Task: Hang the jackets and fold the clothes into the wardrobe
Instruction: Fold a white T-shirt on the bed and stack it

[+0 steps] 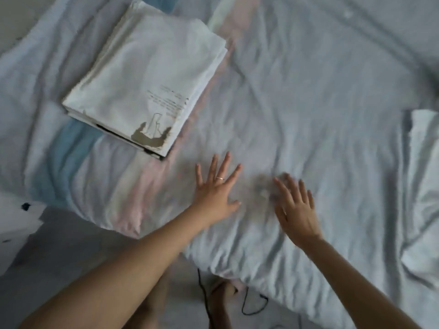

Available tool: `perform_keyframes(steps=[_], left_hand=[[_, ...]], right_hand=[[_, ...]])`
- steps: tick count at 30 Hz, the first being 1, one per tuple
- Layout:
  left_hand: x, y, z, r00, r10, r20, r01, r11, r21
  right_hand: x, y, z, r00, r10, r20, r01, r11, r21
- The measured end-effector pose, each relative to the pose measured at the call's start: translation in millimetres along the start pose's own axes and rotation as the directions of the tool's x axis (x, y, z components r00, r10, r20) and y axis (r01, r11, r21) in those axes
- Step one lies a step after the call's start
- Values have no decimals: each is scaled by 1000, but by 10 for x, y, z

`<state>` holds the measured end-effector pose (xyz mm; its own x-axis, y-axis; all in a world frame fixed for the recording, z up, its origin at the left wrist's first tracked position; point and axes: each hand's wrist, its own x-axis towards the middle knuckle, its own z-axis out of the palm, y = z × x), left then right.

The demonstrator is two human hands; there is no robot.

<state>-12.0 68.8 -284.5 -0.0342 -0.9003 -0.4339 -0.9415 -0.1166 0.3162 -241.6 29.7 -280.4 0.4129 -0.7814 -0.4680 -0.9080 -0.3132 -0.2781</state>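
Left hand (215, 193) and right hand (297, 210), fingers (223, 166) spread and empty, near white folded clothes (142, 74), brown-printed.

Two flat hands on a pale garment spread on the bed.
Left hand (216, 191) and right hand (297, 210) lie spread-fingered on the garment (320, 138); folded white stack (147, 84) lies beyond.

White folded tee (145, 77) w/ brown print; duvet (308, 115) pale grey, pink/blue stripes.

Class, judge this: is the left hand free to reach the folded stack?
Probably yes: the left hand lies open and empty, and only bare sheet separates it from the stack.
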Motion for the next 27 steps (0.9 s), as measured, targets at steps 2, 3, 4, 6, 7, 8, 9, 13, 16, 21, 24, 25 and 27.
perform_keyframes(steps=[2,3,4,6,7,8,9,13,16,21,24,25,27], left_hand=[[75,424,134,988,-5,151,0,999,33],[161,779,262,976,16,216,-30,998,61],[221,1078,364,967,13,255,-33,996,77],[335,1626,504,949,8,316,-35,996,82],[402,1774,514,943,-12,332,-22,995,97],[451,2078,608,938,-12,348,-24,995,99],[489,2179,609,931,-28,365,-17,993,118],[588,2398,765,927,-94,363,28,983,183],[593,2424,785,923,-101,370,25,979,203],[592,2467,747,912,-134,386,48,973,224],[556,2489,638,899,-127,419,42,977,207],[583,2501,622,897,-127,424,52,981,186],[529,2574,508,886,-141,442,156,988,1]], right_hand=[[-404,447,-22,994,109,-23,-109,994,17],[-690,784,-73,976,212,-38,-212,977,26],[-913,1058,-120,949,307,-74,-304,951,51],[-1263,1551,-192,861,494,-122,-477,867,140],[-1317,1698,-226,810,571,-134,-539,815,214],[-1494,1958,-273,746,652,-136,-595,744,303],[-1540,2079,-305,701,701,-131,-614,686,391],[-1675,2621,-304,591,800,-99,-639,540,548],[-1591,2784,-181,541,823,-174,-595,520,613],[-1346,2451,-84,479,864,-155,-523,423,740],[-1303,2103,-231,648,757,-85,-390,426,816],[-1326,2004,-308,703,708,-59,-363,430,826],[-1522,1699,-519,833,553,34,-292,387,875]])
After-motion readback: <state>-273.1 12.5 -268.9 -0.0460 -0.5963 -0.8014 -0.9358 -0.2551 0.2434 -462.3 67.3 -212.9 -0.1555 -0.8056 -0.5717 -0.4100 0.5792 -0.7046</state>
